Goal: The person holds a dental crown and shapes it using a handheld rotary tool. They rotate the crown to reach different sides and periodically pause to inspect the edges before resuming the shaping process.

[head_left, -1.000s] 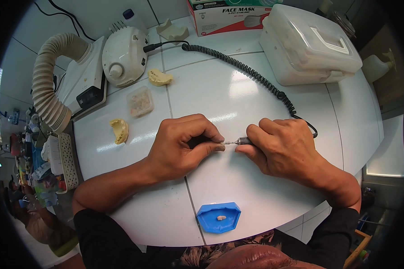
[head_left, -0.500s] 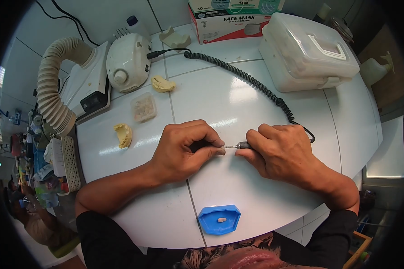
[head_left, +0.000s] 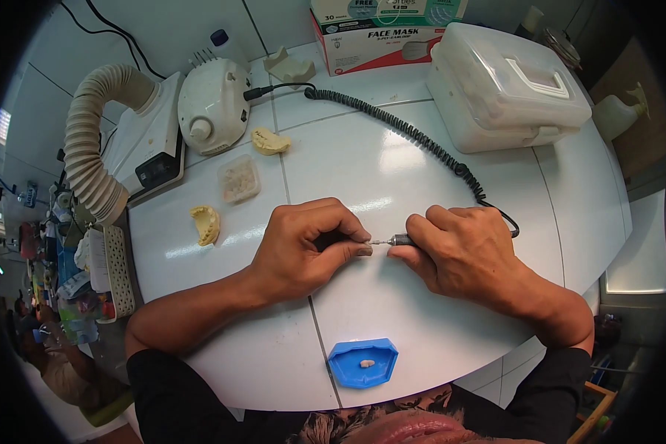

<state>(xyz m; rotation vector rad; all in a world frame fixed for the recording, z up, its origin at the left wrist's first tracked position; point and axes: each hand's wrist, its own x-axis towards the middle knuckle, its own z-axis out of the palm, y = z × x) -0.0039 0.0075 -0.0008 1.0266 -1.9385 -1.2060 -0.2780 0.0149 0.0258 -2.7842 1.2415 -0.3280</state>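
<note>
My right hand (head_left: 462, 248) is closed around a dark rotary handpiece (head_left: 403, 240), its coiled cable trailing off behind the hand. A thin metal bur (head_left: 381, 242) points left from the handpiece. At the bur's tip, my left hand (head_left: 307, 244) pinches thumb and forefinger together; what lies between them is too small or hidden to name. Below the hands, close to the table's front edge, a blue tray (head_left: 340, 370) holds a small whitish tooth-like piece (head_left: 367, 364).
Left of the hands lie two yellowish dental casts (head_left: 206, 225) (head_left: 270, 140) and a small clear box (head_left: 238, 177). Behind stand a white control unit (head_left: 213, 107), a ribbed hose (head_left: 85, 140), mask boxes (head_left: 381, 48) and a white case (head_left: 507, 89). The coiled cable (head_left: 399, 122) crosses the table.
Both hands keep their hold and position. The whole view has shifted very slightly; nothing else visibly differs.
</note>
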